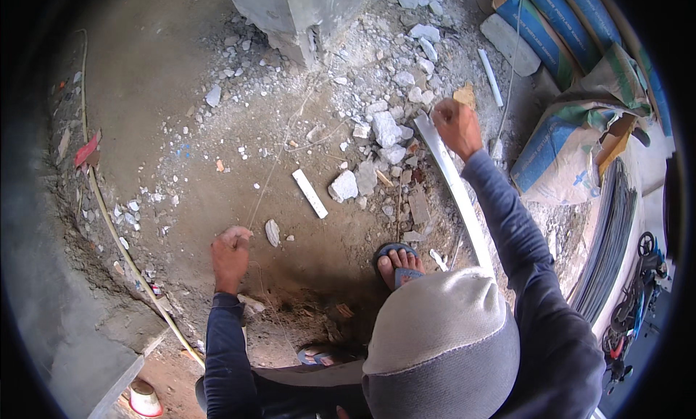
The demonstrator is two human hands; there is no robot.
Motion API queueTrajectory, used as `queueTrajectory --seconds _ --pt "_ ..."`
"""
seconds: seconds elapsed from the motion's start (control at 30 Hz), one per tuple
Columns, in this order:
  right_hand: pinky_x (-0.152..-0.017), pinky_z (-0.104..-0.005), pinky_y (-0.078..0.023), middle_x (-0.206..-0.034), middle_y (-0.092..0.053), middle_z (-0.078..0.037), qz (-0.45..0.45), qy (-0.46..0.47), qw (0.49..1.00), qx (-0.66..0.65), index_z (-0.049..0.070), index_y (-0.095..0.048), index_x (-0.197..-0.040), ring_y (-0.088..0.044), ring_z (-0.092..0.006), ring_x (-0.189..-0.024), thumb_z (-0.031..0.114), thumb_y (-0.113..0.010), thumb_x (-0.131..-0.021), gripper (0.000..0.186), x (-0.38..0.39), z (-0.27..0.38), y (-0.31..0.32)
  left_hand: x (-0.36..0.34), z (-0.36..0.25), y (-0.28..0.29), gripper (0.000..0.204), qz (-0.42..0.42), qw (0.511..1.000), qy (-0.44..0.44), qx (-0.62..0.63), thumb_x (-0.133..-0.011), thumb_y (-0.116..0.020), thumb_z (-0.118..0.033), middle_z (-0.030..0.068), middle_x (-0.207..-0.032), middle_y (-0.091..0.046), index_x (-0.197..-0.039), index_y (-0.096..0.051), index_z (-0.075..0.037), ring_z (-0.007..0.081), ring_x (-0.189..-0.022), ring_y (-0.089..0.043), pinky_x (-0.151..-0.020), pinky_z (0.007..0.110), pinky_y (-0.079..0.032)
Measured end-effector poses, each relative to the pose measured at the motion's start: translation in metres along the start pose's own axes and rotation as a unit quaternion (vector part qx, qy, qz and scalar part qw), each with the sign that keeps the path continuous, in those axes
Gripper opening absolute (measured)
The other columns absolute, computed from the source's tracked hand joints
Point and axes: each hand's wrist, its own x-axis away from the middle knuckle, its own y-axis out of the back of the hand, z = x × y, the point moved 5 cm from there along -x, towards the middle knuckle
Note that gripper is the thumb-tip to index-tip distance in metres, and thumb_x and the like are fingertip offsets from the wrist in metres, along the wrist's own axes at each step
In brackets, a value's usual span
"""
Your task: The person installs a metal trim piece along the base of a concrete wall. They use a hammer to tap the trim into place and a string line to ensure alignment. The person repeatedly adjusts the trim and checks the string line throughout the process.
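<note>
My left hand (pixel 230 254) is low over the bare dirt, its fingertips pinched together at a thin pale string (pixel 270 178). The string runs up and away across the ground toward the foot of a concrete column (pixel 308 27). Over to the right, my right hand (pixel 458 127) is closed, its fingers curled in; what they hold, if anything, is hidden. Beside that hand lies the upper end of a long white strip (pixel 451 178), which curves down toward my right arm. A short white perforated piece (pixel 310 194) lies on the soil between my hands.
Broken concrete chunks (pixel 387 129) litter the ground. Blue-and-brown paper sacks (pixel 558 147) are stacked at the upper right, above a bundle of dark rods (pixel 605 230). A long pale hose or pole (pixel 116 230) runs down the left. A grey knit cap (pixel 442 339) covers the lower middle.
</note>
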Motion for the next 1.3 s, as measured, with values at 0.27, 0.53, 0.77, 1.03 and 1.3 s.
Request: queueTrajectory --seconds 0.27,0.53,0.77,1.03,1.3 --pt "-0.088 -0.0363 -0.056 -0.098 -0.076 -0.017 0.01 0.077 0.988 -0.132 0.005 -0.075 -0.107 -0.073 -0.0275 -0.093 0.026 -0.068 -0.09 0.028 -0.149 0.094 -0.096 -0.005 0.004 -0.002 0.01 -0.036 0.999 -0.005 -0.005 -0.09 -0.064 -0.004 0.0034 -0.074 -0.067 -0.094 -0.071 0.0 0.008 -0.068 -0.06 -0.062 0.029 -0.048" --pt "-0.073 -0.0347 -0.053 -0.077 -0.073 -0.009 0.089 -0.035 0.977 -0.191 0.006 -0.077 -0.078 -0.066 -0.0207 -0.073 0.018 -0.072 -0.077 0.013 -0.216 0.082 -0.174 0.015 -0.021 0.003 0.012 -0.043 0.999 -0.01 -0.022 -0.093 -0.063 -0.006 -0.0017 -0.069 -0.06 -0.098 -0.07 0.002 0.0059 -0.061 -0.05 -0.054 0.027 -0.041" --pt "-0.071 -0.0362 -0.052 -0.074 -0.071 -0.009 0.075 0.01 0.988 -0.136 0.004 -0.075 -0.072 -0.063 -0.022 -0.068 0.022 -0.07 -0.076 0.018 -0.217 0.09 -0.169 0.017 -0.02 -0.001 0.014 -0.038 0.999 -0.024 0.02 -0.094 -0.064 -0.009 -0.0044 -0.067 -0.055 -0.098 -0.07 0.002 0.0038 -0.059 -0.046 -0.052 0.026 -0.038" --pt "-0.08 -0.0383 -0.054 -0.092 -0.075 -0.015 0.112 0.122 0.986 -0.003 0.008 -0.077 -0.085 -0.07 -0.0292 -0.083 0.03 -0.07 -0.084 0.023 -0.22 0.081 -0.154 0.006 -0.037 -0.004 0.013 -0.031 0.998 -0.017 0.047 -0.093 -0.063 -0.007 -0.0028 -0.07 -0.061 -0.097 -0.07 0.003 0.0048 -0.063 -0.052 -0.057 0.026 -0.043" --pt "-0.089 -0.0444 -0.056 -0.095 -0.074 -0.022 0.065 0.074 0.994 0.055 0.008 -0.072 -0.108 -0.072 -0.0383 -0.092 0.034 -0.066 -0.091 0.032 -0.06 0.041 -0.007 -0.005 0.023 0.031 0.016 -0.08 0.996 -0.001 0.046 -0.092 -0.057 0.002 0.0091 -0.093 -0.073 -0.099 -0.071 0.002 0.0151 -0.089 -0.069 -0.082 0.028 -0.053"
